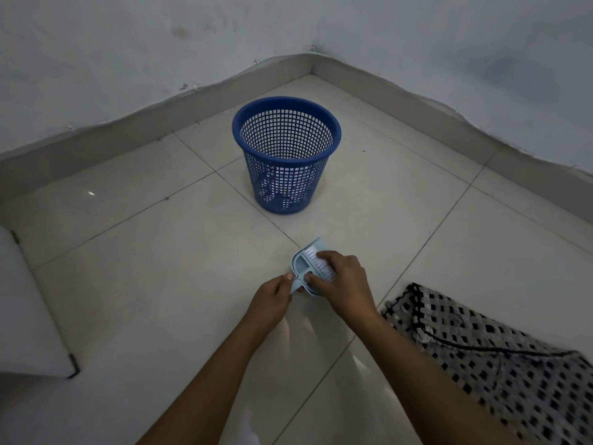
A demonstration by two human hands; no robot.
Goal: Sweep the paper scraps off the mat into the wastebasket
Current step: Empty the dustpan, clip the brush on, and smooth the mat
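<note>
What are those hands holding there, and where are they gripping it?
A small light-blue dustpan and brush set: left hand pinches the handle end, right hand grips over the brush.

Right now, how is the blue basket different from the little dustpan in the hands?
The basket is dark blue; the dustpan is pale blue. The basket is much bigger. The basket stands alone on the floor; the dustpan is held by the left hand and right hand, with a brush tucked in.

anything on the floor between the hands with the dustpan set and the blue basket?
Nothing: the head view shows only bare tile and grout lines between the dustpan and brush, gripped by the left hand and right hand, and the blue wastebasket.
</note>
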